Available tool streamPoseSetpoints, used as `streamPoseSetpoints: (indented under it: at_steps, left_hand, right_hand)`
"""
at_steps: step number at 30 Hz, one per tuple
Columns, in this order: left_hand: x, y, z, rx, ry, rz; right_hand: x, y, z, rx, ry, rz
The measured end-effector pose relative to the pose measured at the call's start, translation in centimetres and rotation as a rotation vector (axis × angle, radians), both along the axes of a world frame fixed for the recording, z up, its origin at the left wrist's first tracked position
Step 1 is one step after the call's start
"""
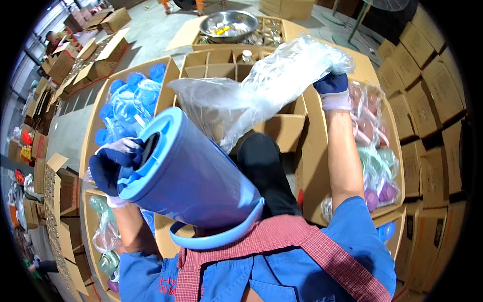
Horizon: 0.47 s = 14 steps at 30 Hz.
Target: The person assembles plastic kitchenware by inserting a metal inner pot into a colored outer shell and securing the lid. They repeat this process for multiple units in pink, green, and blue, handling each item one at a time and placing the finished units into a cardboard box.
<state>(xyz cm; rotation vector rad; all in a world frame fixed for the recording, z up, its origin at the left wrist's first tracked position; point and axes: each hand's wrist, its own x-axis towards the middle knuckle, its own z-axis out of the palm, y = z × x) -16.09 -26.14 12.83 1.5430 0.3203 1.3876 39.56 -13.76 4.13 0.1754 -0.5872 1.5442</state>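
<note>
While the person sat among open cardboard boxes, the left hand (113,168), in a dark glove, was closed over the rim of a big blue jug (186,176), fingers hooked into its open mouth so the body lay tilted across the lap with its base toward the apron (302,246). A loop handle (216,236) hung from the near end. The right hand (333,89), gloved too, was raised to the far right and gripped a clear plastic bag (261,90) in a fist, drawing it up and away from the jug; the bag's loose end trailed down toward the jug's mouth. To the left, a box (95,121) held more blue jugs in plastic; to the right, another box (392,146) held pink and purple ones. A metal bowl (229,22) sat far off. The jug hid the left palm, and what lay in the bowl was too small to tell.
</note>
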Motion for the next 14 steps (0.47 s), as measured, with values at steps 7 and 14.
streamPoseSetpoints:
  at_steps: [7, 14]
  left_hand:
    - [6.1, 15.8, 1.2, -0.504, 0.219, 0.186]
    - [11.6, 23.6, 0.1, 0.176, 0.479, 0.62]
  right_hand:
    - [-1.1, 9.6, -0.9, 0.189, 0.027, 0.001]
    - [6.8, 14.1, -18.4, -0.606, -0.945, -0.301]
